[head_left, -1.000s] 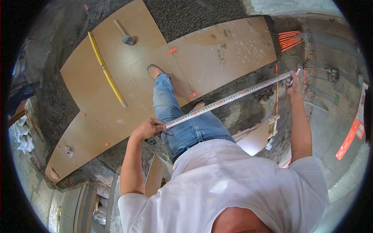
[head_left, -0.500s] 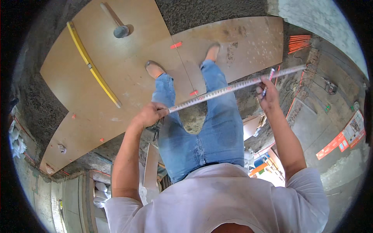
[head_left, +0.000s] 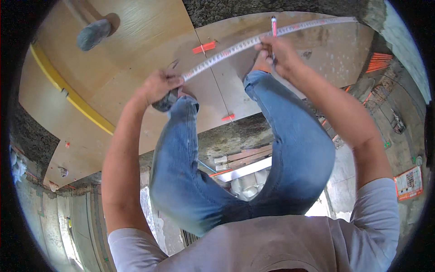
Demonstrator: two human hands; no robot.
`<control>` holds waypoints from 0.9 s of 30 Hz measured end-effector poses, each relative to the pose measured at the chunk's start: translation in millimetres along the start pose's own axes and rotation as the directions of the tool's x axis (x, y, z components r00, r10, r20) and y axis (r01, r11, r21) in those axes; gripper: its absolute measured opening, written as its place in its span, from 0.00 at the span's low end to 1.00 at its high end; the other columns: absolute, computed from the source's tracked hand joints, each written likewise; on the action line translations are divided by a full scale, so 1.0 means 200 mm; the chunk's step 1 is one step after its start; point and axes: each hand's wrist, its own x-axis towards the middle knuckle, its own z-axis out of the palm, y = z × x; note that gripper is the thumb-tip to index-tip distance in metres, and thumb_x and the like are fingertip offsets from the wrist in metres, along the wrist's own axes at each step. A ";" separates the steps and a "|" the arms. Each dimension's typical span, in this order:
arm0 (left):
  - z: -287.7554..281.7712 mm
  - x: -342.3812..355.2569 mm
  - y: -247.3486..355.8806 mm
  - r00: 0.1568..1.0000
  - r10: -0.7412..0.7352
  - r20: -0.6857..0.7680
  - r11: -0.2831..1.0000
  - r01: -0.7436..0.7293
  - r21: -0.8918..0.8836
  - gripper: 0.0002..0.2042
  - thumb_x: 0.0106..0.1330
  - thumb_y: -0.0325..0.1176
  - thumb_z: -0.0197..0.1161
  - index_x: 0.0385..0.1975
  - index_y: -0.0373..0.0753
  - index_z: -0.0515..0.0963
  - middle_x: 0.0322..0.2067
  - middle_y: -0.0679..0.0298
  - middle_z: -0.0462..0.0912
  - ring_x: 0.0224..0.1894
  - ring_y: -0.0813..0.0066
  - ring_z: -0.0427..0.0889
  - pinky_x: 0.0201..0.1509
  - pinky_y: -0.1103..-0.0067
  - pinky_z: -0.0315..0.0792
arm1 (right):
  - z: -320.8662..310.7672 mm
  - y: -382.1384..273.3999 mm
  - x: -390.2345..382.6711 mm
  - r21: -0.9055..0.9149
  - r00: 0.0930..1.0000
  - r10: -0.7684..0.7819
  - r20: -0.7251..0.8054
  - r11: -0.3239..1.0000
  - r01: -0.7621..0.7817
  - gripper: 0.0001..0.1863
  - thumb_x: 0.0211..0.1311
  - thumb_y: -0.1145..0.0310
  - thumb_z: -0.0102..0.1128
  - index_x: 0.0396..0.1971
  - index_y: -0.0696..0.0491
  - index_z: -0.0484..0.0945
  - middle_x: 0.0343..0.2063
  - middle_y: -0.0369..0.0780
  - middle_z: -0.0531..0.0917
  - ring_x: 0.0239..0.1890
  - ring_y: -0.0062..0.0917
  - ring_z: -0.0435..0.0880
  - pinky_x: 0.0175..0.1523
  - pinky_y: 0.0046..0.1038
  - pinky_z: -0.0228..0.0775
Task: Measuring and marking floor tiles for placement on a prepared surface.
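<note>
My left hand [head_left: 161, 86] grips the black tape measure case [head_left: 164, 103], with the white blade [head_left: 235, 49] stretched out from it to the right, across the tan boards [head_left: 136, 63]. Farther right, my right hand [head_left: 278, 56] is closed round a red-and-white marker [head_left: 273, 27] and pinches the blade. The blade's free end reaches toward the far right edge of the right board; whether it touches the surface I cannot tell. Red spacers [head_left: 204, 47] straddle the thin seam between the boards, under the blade and near my bent legs.
A mallet [head_left: 93, 34] and a long yellow level [head_left: 79, 104] lie on the left board. Dark mortar [head_left: 226, 9] borders the boards' far edge. Orange rods [head_left: 379, 61], cables and a power tool [head_left: 398, 123] sit at the right, near a pale wall [head_left: 403, 41].
I have bent lower toward the boards, both feet on them. The tape has moved forward over the boards, and my right hand has slid leftward along the blade from near its end.
</note>
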 end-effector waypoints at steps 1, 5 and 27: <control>-0.04 0.11 -0.03 0.999 -0.052 -0.015 0.999 0.052 -0.009 0.12 0.60 0.39 0.57 0.27 0.36 0.77 0.22 0.69 0.74 0.26 0.79 0.70 0.33 0.81 0.66 | 0.00 -0.04 0.10 -0.071 0.999 -0.051 0.012 0.996 0.052 0.06 0.58 0.67 0.51 0.29 0.54 0.71 0.23 0.37 0.78 0.18 0.15 0.69 0.18 0.17 0.56; -0.19 0.46 -0.01 0.993 -0.101 -0.054 0.992 0.096 -0.078 0.13 0.60 0.43 0.57 0.28 0.38 0.77 0.22 0.70 0.73 0.25 0.82 0.70 0.30 0.83 0.65 | -0.13 -0.12 0.53 -0.035 0.995 -0.097 0.018 0.995 0.098 0.12 0.58 0.62 0.52 0.27 0.56 0.73 0.24 0.37 0.78 0.19 0.16 0.70 0.19 0.17 0.58; -0.69 0.31 -0.34 0.970 -0.108 -0.218 0.968 0.153 0.200 0.19 0.61 0.45 0.56 0.39 0.32 0.78 0.26 0.73 0.74 0.26 0.83 0.67 0.31 0.82 0.64 | -1.09 -0.63 1.25 0.299 0.887 -0.374 -0.271 0.843 0.447 0.07 0.58 0.67 0.52 0.26 0.53 0.67 0.17 0.39 0.71 0.14 0.21 0.66 0.14 0.16 0.57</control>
